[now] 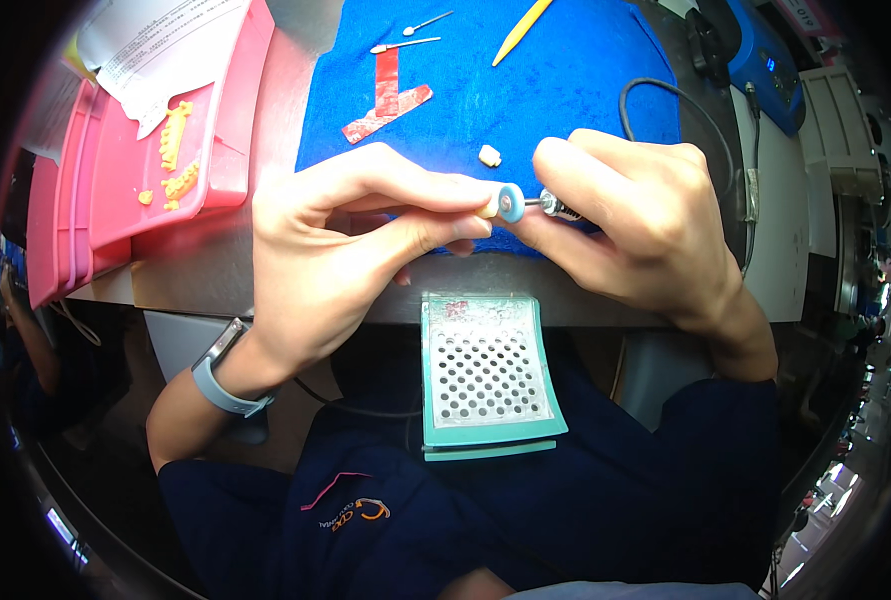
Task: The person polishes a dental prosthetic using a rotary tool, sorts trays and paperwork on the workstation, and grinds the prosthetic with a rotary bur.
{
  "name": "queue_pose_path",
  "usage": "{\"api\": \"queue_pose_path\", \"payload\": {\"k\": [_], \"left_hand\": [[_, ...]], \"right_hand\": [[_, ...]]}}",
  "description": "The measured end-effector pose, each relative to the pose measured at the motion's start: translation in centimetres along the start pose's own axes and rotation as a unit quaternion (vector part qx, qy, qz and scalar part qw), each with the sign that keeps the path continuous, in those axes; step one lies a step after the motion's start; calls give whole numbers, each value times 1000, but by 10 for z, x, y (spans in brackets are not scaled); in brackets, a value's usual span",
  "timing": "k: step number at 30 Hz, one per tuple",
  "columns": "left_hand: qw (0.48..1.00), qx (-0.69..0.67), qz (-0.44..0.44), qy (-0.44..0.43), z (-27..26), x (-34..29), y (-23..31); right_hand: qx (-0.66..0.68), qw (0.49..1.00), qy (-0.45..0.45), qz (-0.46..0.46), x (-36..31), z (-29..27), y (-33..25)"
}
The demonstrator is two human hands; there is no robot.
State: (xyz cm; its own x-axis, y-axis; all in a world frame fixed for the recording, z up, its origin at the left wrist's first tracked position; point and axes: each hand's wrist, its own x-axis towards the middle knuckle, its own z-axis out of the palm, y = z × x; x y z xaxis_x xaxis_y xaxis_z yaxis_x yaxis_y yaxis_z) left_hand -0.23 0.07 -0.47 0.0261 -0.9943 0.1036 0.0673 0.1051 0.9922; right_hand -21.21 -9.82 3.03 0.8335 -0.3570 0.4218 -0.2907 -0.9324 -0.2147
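My left hand (341, 235) pinches a tiny pale piece (487, 207) between thumb and fingertips; most of it is hidden. My right hand (626, 205) is wrapped round a rotary handpiece (558, 205) with a light blue polishing wheel (511, 203) on its tip. The wheel's face is at the pale piece, and I cannot tell whether it spins. Just beyond the hands, a small cream tooth-shaped piece (491, 156) lies on the blue towel (566, 90).
Two small tools with pale heads (406, 46), red strips (387, 85) and a yellow pencil-like stick (522, 32) lie on the towel. Pink trays (228, 140) with orange pieces (174, 135) and paper stand left. A blue control unit (766, 65) is far right. A teal perforated panel (491, 375) juts out below my hands.
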Motion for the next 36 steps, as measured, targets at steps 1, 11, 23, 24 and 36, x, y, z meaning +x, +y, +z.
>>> {"api": "queue_pose_path", "payload": {"k": [1,11,23,24,36], "left_hand": [[1000,0,0,0,0,0,0],[998,-63,3,2,1,1,-3],[999,-41,16,-11,1,2,-2],[999,-43,18,-10,2,2,-2],[999,-38,9,-12,1,1,-3]], "right_hand": [[1,1000,-8,0,0,-1,0],[8,1000,-7,0,1,-2,0],[5,1000,-22,-12,-2,-3,-2],[9,1000,-16,-9,-1,-3,-1],[1,1000,-15,-9,-1,-3,-1]]}}
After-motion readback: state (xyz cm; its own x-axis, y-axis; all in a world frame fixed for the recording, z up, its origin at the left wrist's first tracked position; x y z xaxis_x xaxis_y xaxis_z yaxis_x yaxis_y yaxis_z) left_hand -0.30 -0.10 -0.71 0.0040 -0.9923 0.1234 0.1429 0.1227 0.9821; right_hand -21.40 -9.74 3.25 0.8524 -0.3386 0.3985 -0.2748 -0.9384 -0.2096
